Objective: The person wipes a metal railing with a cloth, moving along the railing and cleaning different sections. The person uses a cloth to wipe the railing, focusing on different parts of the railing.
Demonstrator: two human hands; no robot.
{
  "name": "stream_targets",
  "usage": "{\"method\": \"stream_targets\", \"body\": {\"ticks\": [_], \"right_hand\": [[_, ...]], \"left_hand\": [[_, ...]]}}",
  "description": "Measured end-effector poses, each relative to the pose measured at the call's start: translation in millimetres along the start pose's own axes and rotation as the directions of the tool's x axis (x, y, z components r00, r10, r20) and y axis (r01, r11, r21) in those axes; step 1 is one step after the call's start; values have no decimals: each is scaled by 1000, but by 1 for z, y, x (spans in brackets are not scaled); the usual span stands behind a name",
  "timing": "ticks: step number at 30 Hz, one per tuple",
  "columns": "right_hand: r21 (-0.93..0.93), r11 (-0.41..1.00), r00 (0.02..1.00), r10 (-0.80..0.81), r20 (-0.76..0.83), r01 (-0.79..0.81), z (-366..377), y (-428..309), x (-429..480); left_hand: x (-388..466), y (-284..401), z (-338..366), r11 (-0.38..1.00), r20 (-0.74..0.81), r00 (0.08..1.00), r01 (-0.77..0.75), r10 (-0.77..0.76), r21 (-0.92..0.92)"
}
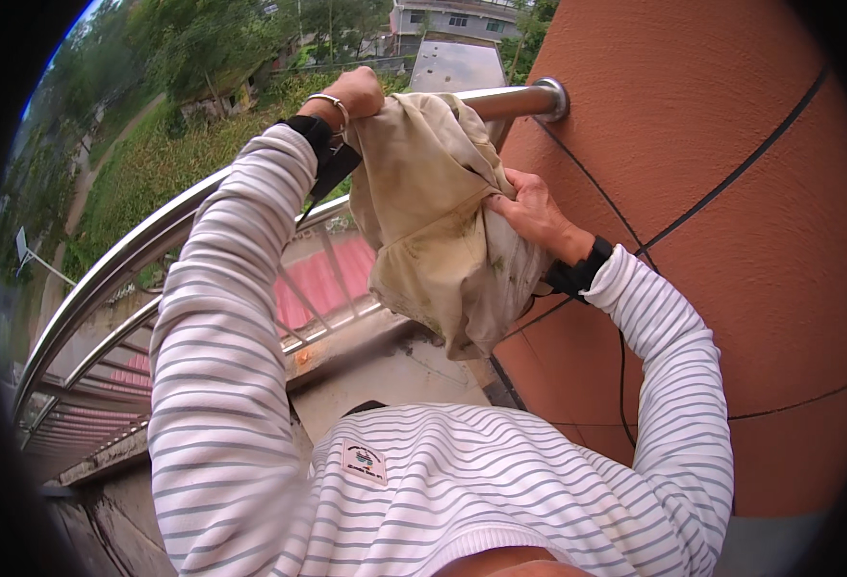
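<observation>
A beige cloth garment, creased and marked with dark and greenish stains, hangs in front of me beside the metal railing. My left hand is closed on its upper left edge, above the handrail. Lower down on the right, my right hand pinches a fold of the same cloth between thumb and fingers. The garment's lower end dangles over the floor. Its folds hide part of the handrail. Dark straps circle both my wrists, and a bracelet sits on the left one.
An orange-brown wall with dark grooves rises close on the right, where the handrail ends in a round flange. The curved balustrade runs down the left. Beyond it are pink-red corrugated sheeting, plants and buildings. A thin cable hangs near my right arm.
</observation>
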State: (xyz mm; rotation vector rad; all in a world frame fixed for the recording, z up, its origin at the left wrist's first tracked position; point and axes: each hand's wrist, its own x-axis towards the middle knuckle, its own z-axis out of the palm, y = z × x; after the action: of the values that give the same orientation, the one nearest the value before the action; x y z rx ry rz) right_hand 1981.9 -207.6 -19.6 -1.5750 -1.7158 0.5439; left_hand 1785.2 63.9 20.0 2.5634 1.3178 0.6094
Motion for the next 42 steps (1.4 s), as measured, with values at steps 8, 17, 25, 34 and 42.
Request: {"method": "stream_targets", "body": {"ticks": [8, 17, 25, 34, 42], "right_hand": [[183, 970, 977, -183, 107, 162, -36, 45, 10], [165, 946, 950, -296, 97, 278, -27, 190, 41], [182, 974, 989, -141, 45, 131, -39, 145, 50], [127, 990, 957, 88, -275, -55, 65, 190, -69], [57, 997, 989, -47, -142, 55, 126, 173, -34]], "left_hand": [[-23, 56, -11, 983, -126, 992, 48, -25, 179], [-28, 88, 99, 996, -615, 788, -80, 38, -41], [-47, 115, 63, -279, -96, 850, -274, -518, -920], [-114, 103, 186, -480, 75, 899, -158, -431, -863], [-118, 84, 216, -631, 241, 898, -52, -369, -774]]}}
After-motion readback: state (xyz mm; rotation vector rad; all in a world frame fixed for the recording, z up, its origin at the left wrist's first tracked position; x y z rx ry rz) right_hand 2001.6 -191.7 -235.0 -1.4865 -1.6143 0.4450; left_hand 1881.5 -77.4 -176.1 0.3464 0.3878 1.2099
